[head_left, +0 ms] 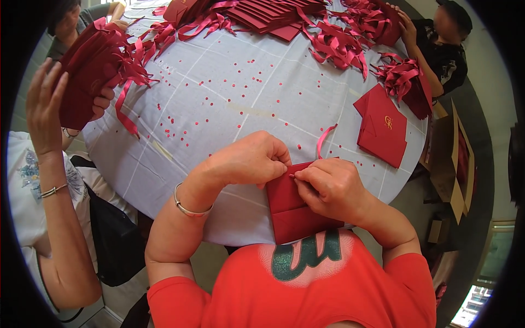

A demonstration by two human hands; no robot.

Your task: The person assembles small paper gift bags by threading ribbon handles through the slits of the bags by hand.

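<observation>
Work surface: a round table covered with a pale cloth [186, 117] marked by a grid of light lines. Small red discs [241, 113] are scattered across its middle, and two short yellowish strips [162, 150] lie on it.

Workpiece position: the flat red bag [284, 199] is at the near edge of the table, directly in front of my red shirt [246, 292]. A pink ribbon [324, 141] rises in a curve behind its upper edge.

Hand state: my left hand [261, 159] pinches the bag's upper left corner between thumb and forefinger. My right hand [332, 187] lies over the bag's right side, its thumb and forefinger closed on a small pink tip [292, 176]; I cannot tell whether this is the ribbon's end.

Surface stock: a fanned stack of red folders [268, 16] occupies the far edge, with a heap of ribbons [336, 46] just beside it. Flat red pieces [383, 126] overlap at the right edge, near a ribboned bundle [418, 93].

Room: at left, a co-worker in a white top [24, 191] holds up a red bundle [85, 79]. At upper right stands a person in a black cap [456, 16]. An open cardboard box [444, 175] is beyond the table's right edge.
</observation>
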